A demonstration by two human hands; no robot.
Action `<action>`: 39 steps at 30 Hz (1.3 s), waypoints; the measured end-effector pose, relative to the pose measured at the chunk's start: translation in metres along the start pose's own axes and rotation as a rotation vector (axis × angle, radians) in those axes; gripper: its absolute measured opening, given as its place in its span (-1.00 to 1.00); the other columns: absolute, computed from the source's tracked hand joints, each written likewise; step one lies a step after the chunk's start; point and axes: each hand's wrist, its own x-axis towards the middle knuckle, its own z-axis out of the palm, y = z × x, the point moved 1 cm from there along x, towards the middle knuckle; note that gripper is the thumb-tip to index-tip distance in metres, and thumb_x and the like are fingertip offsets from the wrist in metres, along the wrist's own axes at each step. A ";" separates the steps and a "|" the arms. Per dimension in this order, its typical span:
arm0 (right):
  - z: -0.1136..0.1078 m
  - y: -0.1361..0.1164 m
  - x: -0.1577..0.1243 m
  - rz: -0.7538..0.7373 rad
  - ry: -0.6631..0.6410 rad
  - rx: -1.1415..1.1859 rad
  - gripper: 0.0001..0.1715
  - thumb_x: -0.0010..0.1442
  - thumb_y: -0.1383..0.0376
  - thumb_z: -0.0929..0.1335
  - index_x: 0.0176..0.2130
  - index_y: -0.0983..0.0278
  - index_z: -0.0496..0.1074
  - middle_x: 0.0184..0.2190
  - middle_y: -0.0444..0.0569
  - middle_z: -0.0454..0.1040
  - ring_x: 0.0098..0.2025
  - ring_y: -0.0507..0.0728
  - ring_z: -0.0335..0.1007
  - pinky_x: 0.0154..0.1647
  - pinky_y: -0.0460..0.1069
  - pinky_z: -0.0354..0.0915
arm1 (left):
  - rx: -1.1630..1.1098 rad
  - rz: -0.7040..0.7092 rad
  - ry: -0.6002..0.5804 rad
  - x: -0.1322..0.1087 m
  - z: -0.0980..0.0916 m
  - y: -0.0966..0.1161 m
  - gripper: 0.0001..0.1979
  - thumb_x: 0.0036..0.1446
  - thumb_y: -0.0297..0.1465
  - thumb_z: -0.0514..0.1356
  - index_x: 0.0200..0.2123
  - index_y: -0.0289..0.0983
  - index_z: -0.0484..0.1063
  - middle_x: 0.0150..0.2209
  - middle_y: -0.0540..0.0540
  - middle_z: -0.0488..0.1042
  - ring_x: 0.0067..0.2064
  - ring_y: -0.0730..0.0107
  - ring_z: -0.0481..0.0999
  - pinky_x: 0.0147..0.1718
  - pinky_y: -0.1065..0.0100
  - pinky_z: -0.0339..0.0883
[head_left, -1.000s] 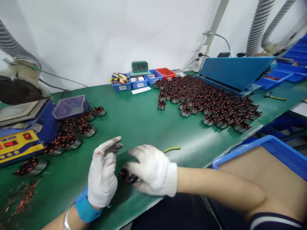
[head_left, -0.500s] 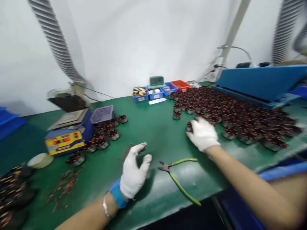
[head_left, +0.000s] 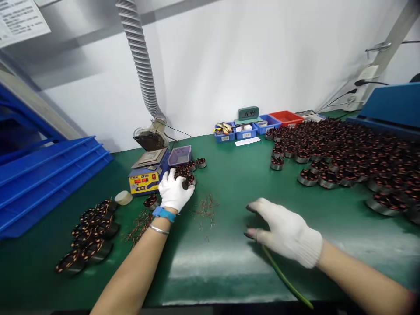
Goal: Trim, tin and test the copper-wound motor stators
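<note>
My left hand (head_left: pixel 175 192), in a white glove with a blue wristband, reaches out to a small cluster of copper-wound stators (head_left: pixel 190 171) beside the blue and yellow solder station (head_left: pixel 147 177). Its fingers curl onto one stator (head_left: pixel 189 180) at the cluster's near edge. My right hand (head_left: pixel 285 232), also gloved, lies over the head of the green-handled cutters (head_left: pixel 285 279) on the green mat, fingers bent round it. Only the cutters' green handle shows behind my palm.
A big heap of stators (head_left: pixel 348 153) covers the right of the mat (head_left: pixel 226 183). More stators (head_left: pixel 92 232) lie at the near left, wire scraps (head_left: pixel 206 208) in the middle. Blue trays (head_left: pixel 49 175) stack at left. Small parts bins and a clock (head_left: pixel 248 113) stand at the back.
My left hand has gone from the near mat out to the stators by the solder station. My right hand has come back from the big heap onto the cutters. The view swung left.
</note>
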 end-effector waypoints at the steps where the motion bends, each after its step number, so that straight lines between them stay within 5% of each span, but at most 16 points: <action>1: -0.001 -0.005 -0.007 -0.004 -0.043 -0.065 -0.43 0.07 0.08 0.35 0.04 0.22 0.30 -0.11 0.02 0.38 -0.16 0.25 0.37 -0.20 0.10 0.28 | 0.020 0.012 -0.020 0.001 0.004 -0.002 -0.62 -0.06 -0.17 0.27 -0.20 -0.27 0.51 0.28 -0.32 0.12 0.30 -0.27 -0.01 0.17 -0.19 -0.04; 6: 0.002 -0.011 -0.021 0.061 -0.137 -0.286 -0.61 0.00 0.22 0.32 -0.11 0.22 0.37 -0.22 0.03 0.36 -0.23 0.28 0.37 -0.32 0.09 0.23 | 0.078 0.030 -0.086 0.002 0.022 0.001 -0.72 0.04 -0.22 0.21 -0.22 -0.23 0.53 0.30 -0.24 0.11 0.32 -0.21 -0.04 0.19 -0.19 -0.11; 10: -0.003 0.006 -0.011 0.174 -0.173 -0.342 -0.64 0.05 0.21 0.28 -0.12 0.25 0.35 -0.21 0.05 0.37 -0.22 0.28 0.40 -0.35 0.06 0.19 | 0.062 0.069 -0.075 -0.003 0.008 0.013 -0.78 0.05 -0.27 0.22 -0.23 -0.19 0.51 0.36 -0.16 -0.04 0.36 -0.19 -0.16 0.20 -0.22 -0.16; 14: -0.020 0.025 -0.006 0.278 -0.193 -0.421 -0.66 0.10 0.20 0.25 -0.11 0.24 0.34 -0.19 0.07 0.38 -0.22 0.26 0.41 -0.38 0.03 0.17 | -0.141 0.454 -0.071 -0.037 -0.025 0.054 -0.82 0.07 -0.28 0.22 -0.23 -0.15 0.50 0.41 -0.08 -0.23 0.39 -0.11 -0.28 0.23 -0.20 -0.15; 17: -0.028 0.034 -0.007 0.317 -0.214 -0.462 -0.61 0.14 0.15 0.24 -0.06 0.24 0.32 -0.16 0.07 0.38 -0.22 0.26 0.42 -0.39 0.03 0.19 | -0.329 0.802 -0.307 -0.074 -0.042 0.085 -0.72 -0.06 -0.48 0.24 -0.21 -0.13 0.49 0.41 -0.10 -0.26 0.38 -0.15 -0.22 0.24 -0.20 -0.15; 20: -0.031 0.036 -0.008 0.326 -0.223 -0.482 -0.52 0.16 0.11 0.25 0.04 0.22 0.29 -0.10 0.08 0.36 -0.18 0.27 0.41 -0.33 0.04 0.22 | -0.460 0.943 -0.501 -0.097 -0.049 0.100 -0.54 -0.19 -0.64 0.16 -0.20 -0.10 0.48 0.39 -0.09 -0.14 0.36 -0.16 -0.11 0.23 -0.24 -0.13; 26: -0.044 0.024 -0.016 0.240 -0.217 -0.237 -0.32 0.05 0.09 0.36 0.16 0.09 0.23 0.08 -0.04 0.31 -0.06 0.22 0.36 -0.19 0.01 0.24 | -0.796 0.613 -0.661 -0.095 -0.063 0.097 -0.39 -0.20 -0.62 0.10 0.01 -0.16 0.30 0.32 -0.16 0.09 0.26 0.09 0.22 0.16 0.07 0.25; 32: -0.044 0.003 -0.025 0.072 -0.365 -0.055 -0.36 -0.10 0.00 0.48 -0.03 0.11 0.39 -0.12 -0.10 0.43 -0.15 0.18 0.38 -0.25 -0.01 0.21 | -0.621 0.522 -0.783 -0.113 -0.051 0.108 0.21 -0.27 -0.04 0.36 0.35 -0.22 -0.24 0.14 -0.28 0.33 0.06 -0.07 0.42 0.01 0.02 0.37; 35: -0.031 -0.014 -0.029 -0.077 -0.302 -0.114 -0.32 -0.13 -0.14 0.47 -0.13 0.20 0.42 -0.22 -0.05 0.43 -0.22 0.20 0.37 -0.27 0.02 0.20 | -0.560 0.533 -0.737 -0.123 -0.039 0.113 0.08 -0.10 -0.03 0.28 0.35 -0.24 -0.24 -0.05 -0.23 0.46 -0.07 0.01 0.49 -0.07 0.04 0.38; 39: -0.019 -0.028 -0.032 -0.215 -0.204 -0.078 -0.63 0.19 -0.01 0.32 -0.24 0.23 0.43 -0.31 -0.03 0.43 -0.28 0.15 0.36 -0.29 0.02 0.19 | -0.530 0.572 -0.708 -0.126 -0.034 0.114 0.03 -0.03 0.11 0.18 0.34 -0.31 -0.15 -0.16 -0.25 0.48 -0.15 0.00 0.51 -0.17 0.04 0.39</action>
